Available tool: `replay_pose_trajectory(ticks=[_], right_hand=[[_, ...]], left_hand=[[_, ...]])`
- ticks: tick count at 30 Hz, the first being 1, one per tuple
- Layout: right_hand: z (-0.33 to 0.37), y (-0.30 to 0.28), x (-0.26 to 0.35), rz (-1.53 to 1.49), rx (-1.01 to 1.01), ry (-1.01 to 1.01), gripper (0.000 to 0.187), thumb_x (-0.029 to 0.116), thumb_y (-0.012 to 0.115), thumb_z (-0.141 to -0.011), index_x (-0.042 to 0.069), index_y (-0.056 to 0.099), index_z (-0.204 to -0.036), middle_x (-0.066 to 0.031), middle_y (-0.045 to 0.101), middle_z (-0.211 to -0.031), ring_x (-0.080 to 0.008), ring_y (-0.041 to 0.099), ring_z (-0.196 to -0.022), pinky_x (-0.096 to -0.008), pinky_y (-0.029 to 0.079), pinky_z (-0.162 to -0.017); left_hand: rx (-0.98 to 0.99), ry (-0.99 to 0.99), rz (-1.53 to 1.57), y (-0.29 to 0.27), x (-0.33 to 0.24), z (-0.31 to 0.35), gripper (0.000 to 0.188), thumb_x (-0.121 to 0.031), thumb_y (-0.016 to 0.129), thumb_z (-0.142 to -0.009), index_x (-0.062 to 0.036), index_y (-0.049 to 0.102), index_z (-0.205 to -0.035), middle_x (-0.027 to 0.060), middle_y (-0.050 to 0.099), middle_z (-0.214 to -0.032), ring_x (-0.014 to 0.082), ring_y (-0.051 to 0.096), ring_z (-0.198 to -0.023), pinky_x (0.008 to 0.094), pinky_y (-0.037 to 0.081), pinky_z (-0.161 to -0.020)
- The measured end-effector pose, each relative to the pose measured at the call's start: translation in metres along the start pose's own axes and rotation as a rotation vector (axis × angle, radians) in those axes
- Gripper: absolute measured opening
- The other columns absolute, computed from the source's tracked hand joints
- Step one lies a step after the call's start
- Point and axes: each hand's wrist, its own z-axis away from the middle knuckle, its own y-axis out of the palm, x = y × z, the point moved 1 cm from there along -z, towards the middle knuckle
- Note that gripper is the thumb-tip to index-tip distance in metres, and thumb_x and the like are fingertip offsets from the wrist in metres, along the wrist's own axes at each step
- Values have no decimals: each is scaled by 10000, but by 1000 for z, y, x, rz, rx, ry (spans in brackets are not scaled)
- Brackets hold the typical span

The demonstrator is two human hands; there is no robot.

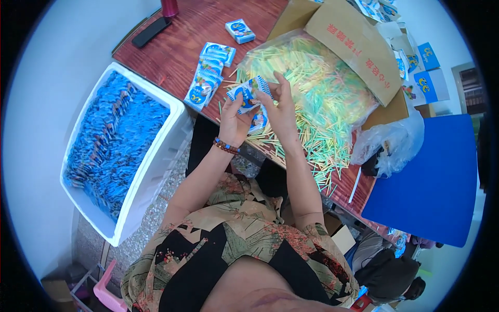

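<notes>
Over the table's near edge, my left hand (234, 124) grips a small blue-and-white packet (247, 98), thumb across its front. My right hand (285, 110) is closed at the packet's right end, with its index finger raised. A second blue-and-white packet (258, 121) shows just below, between my hands; what supports it is hidden. To the left, several similar packets (199, 89) lie overlapping in a row on the table. Right of my hands spreads a loose heap of thin pastel sticks (328, 148), coming from an open clear plastic bag (291, 54).
A white foam bin (179, 122) full of blue packets (122, 138) stands at the left. A cardboard box (356, 52) lies behind the sticks. On the table are a small blue-and-white box (240, 31) and a dark phone-like object (151, 32). A blue board (426, 177) is at right.
</notes>
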Motion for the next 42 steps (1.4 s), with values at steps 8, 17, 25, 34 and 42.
replay_pose_trajectory(ticks=[8,17,25,34,42], right_hand=[[-21,45,-16,-99,194,119,132,86,653,-834,-26,648,-904,-52,665,-772,-94,619,-701,-248,466,-655],[-57,126,-48,517,272,-98,253,251,618,-812,40,647,-949,-162,662,-929,-346,633,-876,-459,490,-743],[-68,126,-72,400,273,-120,335,274,632,-815,49,617,-1063,-159,588,-1120,-332,592,-1014,-440,477,-844],[-105,86,-86,268,164,-97,237,150,629,-833,20,618,-1030,-153,603,-991,-288,620,-885,-384,492,-759],[-36,50,-64,111,-23,-33,197,81,609,-872,14,604,-1057,-95,621,-975,-176,623,-866,-298,489,-769]], left_hand=[[-304,428,-367,-37,-35,4,327,-20,605,-890,-7,536,-1209,57,621,-1061,129,592,-958,296,485,-835],[-269,788,-1762,-63,-71,22,485,-23,606,-848,18,427,-1297,219,400,-1349,361,414,-1246,414,349,-1042],[-218,685,-2116,-67,-78,-19,695,-40,692,-757,24,334,-1348,290,349,-1355,459,376,-1239,489,345,-1031],[-288,733,-2236,-62,-72,-31,763,-139,747,-729,42,332,-1343,261,382,-1325,429,421,-1199,477,355,-1023],[-405,709,-2442,-78,-65,-76,800,-248,703,-789,110,280,-1366,256,400,-1348,392,420,-1237,490,330,-1046]])
